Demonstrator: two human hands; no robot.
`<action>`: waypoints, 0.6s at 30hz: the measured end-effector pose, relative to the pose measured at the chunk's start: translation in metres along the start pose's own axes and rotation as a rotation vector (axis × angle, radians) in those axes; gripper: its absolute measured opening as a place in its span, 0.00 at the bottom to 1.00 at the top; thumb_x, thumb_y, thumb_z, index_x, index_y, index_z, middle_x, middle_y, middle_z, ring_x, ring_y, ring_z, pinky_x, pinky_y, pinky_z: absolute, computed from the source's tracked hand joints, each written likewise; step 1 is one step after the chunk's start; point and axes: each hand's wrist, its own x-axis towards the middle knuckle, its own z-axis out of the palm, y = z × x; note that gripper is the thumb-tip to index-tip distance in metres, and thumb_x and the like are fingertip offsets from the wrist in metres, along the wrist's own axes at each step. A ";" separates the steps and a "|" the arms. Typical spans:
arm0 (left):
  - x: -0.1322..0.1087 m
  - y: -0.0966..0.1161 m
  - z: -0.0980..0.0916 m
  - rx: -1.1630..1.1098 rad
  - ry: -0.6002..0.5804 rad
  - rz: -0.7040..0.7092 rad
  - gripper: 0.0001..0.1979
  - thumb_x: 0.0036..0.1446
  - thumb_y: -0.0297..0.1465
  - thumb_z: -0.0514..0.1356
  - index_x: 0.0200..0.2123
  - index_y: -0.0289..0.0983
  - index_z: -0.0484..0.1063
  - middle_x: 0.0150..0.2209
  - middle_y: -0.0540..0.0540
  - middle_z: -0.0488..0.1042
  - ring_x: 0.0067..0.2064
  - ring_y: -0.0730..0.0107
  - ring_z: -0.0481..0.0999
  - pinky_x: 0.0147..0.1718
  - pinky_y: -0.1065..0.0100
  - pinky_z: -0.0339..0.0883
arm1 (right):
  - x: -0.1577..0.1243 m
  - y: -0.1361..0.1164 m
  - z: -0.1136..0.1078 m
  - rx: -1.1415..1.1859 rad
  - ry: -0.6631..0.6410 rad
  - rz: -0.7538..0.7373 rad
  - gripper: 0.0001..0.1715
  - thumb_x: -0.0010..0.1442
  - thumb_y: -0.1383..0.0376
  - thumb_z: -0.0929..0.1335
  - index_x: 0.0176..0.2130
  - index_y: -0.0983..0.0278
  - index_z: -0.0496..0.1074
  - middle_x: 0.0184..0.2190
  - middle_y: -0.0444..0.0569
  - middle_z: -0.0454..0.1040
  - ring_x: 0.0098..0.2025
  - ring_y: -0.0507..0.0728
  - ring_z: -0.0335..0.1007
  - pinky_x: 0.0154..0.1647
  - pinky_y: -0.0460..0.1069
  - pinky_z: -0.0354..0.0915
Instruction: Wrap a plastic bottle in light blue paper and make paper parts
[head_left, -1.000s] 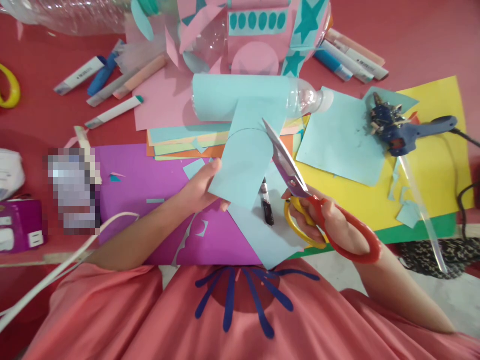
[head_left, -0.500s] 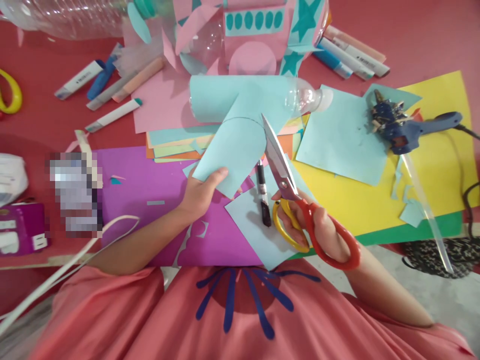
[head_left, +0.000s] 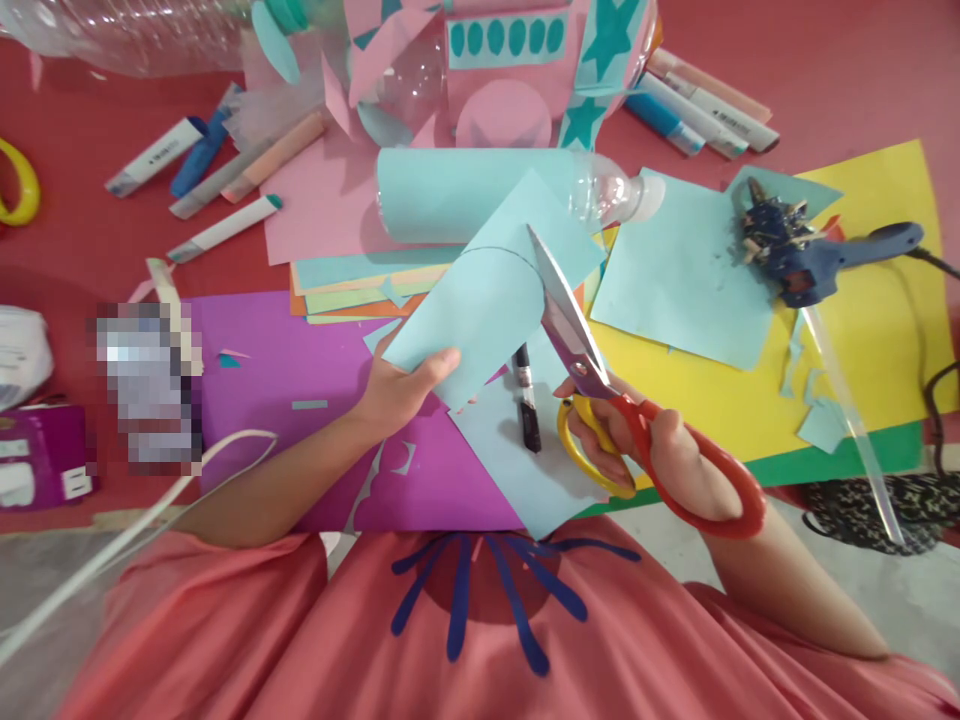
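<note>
My left hand [head_left: 401,388] pinches the lower corner of a light blue paper sheet [head_left: 480,295] that bears a curved pencil line. My right hand [head_left: 652,450] grips scissors [head_left: 600,385] with a red and a yellow handle. Their blades point up and left, and they bite into the paper's right edge at the curved line. A black marker [head_left: 527,398] lies on another blue sheet just below the blades. Behind the paper lies a plastic bottle wrapped in blue paper [head_left: 495,190].
Purple [head_left: 285,360], yellow [head_left: 885,330] and blue [head_left: 682,280] sheets cover the red floor. A blue glue gun [head_left: 810,260] with its cord lies at the right. Markers [head_left: 217,170] lie at the back left and back right. A decorated pink bottle model [head_left: 510,60] stands behind.
My left hand has turned the blue paper clockwise and shifted it a little to the right. The scissors have stayed at its right edge, with my right hand moving slightly right.
</note>
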 end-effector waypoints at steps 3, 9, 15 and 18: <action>0.000 0.002 0.001 -0.013 0.002 0.003 0.11 0.43 0.35 0.63 0.31 0.39 0.67 0.17 0.54 0.73 0.16 0.67 0.73 0.13 0.69 0.66 | 0.000 0.000 0.001 0.004 0.010 -0.016 0.41 0.57 0.32 0.54 0.53 0.57 0.61 0.27 0.38 0.56 0.18 0.45 0.45 0.14 0.45 0.52; 0.001 0.003 0.000 0.060 0.033 -0.030 0.13 0.43 0.40 0.62 0.28 0.38 0.67 0.15 0.53 0.72 0.15 0.69 0.72 0.12 0.70 0.64 | -0.001 0.003 -0.002 0.020 0.018 -0.008 0.39 0.58 0.33 0.55 0.52 0.57 0.63 0.28 0.39 0.56 0.18 0.44 0.45 0.13 0.43 0.50; 0.002 0.008 0.001 -0.001 0.066 -0.005 0.12 0.41 0.36 0.61 0.31 0.39 0.66 0.13 0.57 0.67 0.13 0.71 0.69 0.10 0.72 0.60 | -0.002 0.012 -0.009 0.059 0.034 0.025 0.43 0.54 0.31 0.59 0.51 0.60 0.65 0.25 0.37 0.56 0.15 0.44 0.43 0.11 0.43 0.48; 0.004 0.011 0.002 -0.053 0.093 0.036 0.12 0.39 0.35 0.61 0.30 0.39 0.66 0.14 0.57 0.66 0.11 0.73 0.65 0.09 0.72 0.58 | -0.004 0.014 -0.011 0.057 0.037 0.042 0.44 0.54 0.31 0.59 0.51 0.60 0.65 0.24 0.37 0.56 0.16 0.44 0.42 0.11 0.43 0.47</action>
